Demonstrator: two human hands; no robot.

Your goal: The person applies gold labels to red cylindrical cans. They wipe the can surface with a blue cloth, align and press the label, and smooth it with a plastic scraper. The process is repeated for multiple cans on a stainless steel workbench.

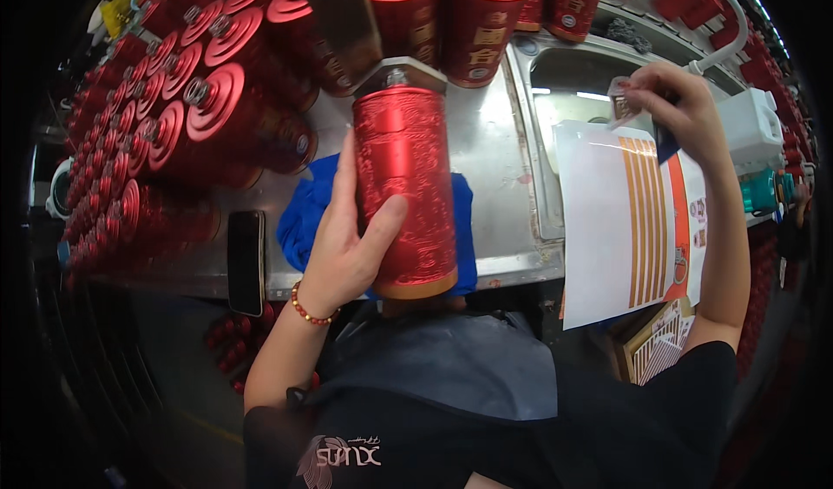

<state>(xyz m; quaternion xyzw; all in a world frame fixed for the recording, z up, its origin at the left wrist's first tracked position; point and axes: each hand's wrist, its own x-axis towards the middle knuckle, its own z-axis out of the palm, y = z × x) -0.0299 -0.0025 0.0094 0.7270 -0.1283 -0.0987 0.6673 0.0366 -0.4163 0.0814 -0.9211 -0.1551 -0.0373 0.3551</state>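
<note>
My left hand [351, 246] is wrapped round the left side of an embossed red cylindrical bottle [406, 185], thumb lying across its front. The bottle has a gold band at its base, and its neck points away from me toward a grey angular support [421, 65]. Bunched blue cloth [308, 220] shows on both sides of it. Over at the right, my right hand [685, 107] pinches a small clear label [621, 103] between its fingers. A dark blue flat piece [665, 144] also sticks out below that hand. Just beneath is a white sheet [599, 229] with orange strips and small stickers.
Many red bottles [217, 107] crowd the left, and more [486, 20] stand along the back. A black phone [246, 263] lies at the metal counter's front edge. Behind the sheet is a metal sink [542, 98] with a pale curved tap [729, 38]; a white jug [751, 120] stands farther right.
</note>
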